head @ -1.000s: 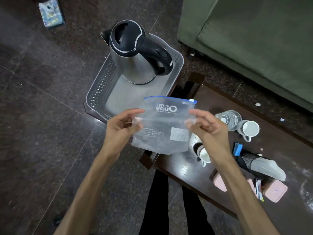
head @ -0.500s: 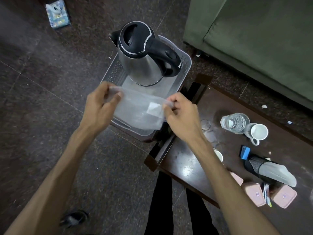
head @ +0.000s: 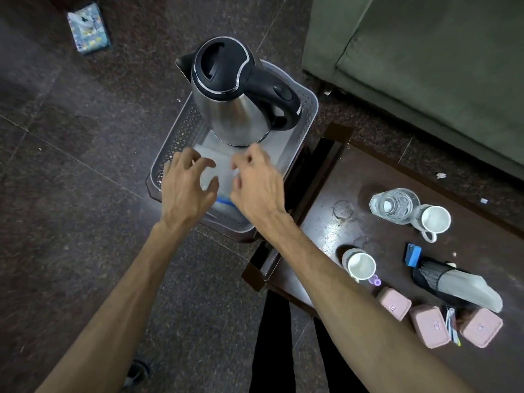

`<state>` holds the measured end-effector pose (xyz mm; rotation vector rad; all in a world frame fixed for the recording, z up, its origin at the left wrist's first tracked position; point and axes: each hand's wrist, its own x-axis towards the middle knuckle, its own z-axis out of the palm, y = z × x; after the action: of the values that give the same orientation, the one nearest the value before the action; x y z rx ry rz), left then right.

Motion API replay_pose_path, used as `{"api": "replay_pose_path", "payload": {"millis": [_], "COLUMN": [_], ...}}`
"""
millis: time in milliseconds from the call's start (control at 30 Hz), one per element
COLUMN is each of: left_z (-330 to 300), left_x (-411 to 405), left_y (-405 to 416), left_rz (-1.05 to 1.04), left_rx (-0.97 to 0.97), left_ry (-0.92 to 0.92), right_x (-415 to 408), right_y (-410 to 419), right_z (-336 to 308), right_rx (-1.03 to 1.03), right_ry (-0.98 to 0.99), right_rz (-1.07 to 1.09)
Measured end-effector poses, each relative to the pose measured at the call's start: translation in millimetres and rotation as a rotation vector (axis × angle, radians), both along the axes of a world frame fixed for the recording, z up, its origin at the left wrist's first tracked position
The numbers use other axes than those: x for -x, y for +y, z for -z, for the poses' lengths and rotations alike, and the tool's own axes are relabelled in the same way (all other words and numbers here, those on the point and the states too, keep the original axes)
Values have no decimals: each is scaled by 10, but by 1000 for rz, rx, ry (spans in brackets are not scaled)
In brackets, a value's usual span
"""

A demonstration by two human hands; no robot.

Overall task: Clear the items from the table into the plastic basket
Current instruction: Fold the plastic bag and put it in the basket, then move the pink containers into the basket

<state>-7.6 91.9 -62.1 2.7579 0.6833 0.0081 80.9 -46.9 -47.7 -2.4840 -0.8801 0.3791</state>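
The grey plastic basket (head: 307, 109) stands on a low stand left of the dark table (head: 326, 199). A steel kettle (head: 238, 109) with a black lid and handle stands in its far half. The clear zip bag (head: 219, 168) with a blue seal lies flat in the near half. Just above the bag hover my left hand (head: 185, 188) and my right hand (head: 256, 182), fingers spread, holding nothing. On the table remain two white mugs (head: 435, 219) (head: 361, 265), a water bottle (head: 395, 205), a blue object (head: 412, 255), a black-and-grey pouch (head: 459, 285) and three pink boxes (head: 428, 326).
A green sofa (head: 425, 66) fills the upper right. A patterned tissue pack (head: 88, 28) lies on the dark stone floor at the upper left. My legs in black trousers (head: 272, 344) stand between the basket's stand and the table.
Both hands carried the zip bag from above the table's end left into the basket, laid it flat before the kettle and let go; the fingers are now spread.
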Motion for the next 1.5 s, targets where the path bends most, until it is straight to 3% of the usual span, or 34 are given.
{"api": "replay_pose_path", "payload": {"millis": [67,200,367,467,667,833,1033,1267,1400,1500], "left_z": [59,191,220,194,1,-37,107,372,560,707], "left_x": [47,118,16,-22,-47,-34,59,223,355,454], "left_y": [-27,-32,11,-20,-635,-1593,-2893,-3808,-4151,-4406], "left_rz": [-3,7,10,-49,-149,-182,-29,79,79,-72], "left_rx": [60,81,127,87,162,317,483,530,474,519], "left_ry": [71,353,473,350,-83,-193,-43,198,311,374], "right_x": [70,136,114,160,270,215,371,788,936,961], "right_y": [11,1,76,-16,-690,-1531,-2839,-4051,-4560,-4825], "right_z": [46,253,247,132,-23,28,219,403,496,609], "right_rx": [58,380,410,322,-176,-326,-208,33,177,332], "right_ry": [76,229,235,279,223,292,370,413,358,376], "right_rz": [-161,-301,-290,-274,111,530,930,1205,1247,1107]}}
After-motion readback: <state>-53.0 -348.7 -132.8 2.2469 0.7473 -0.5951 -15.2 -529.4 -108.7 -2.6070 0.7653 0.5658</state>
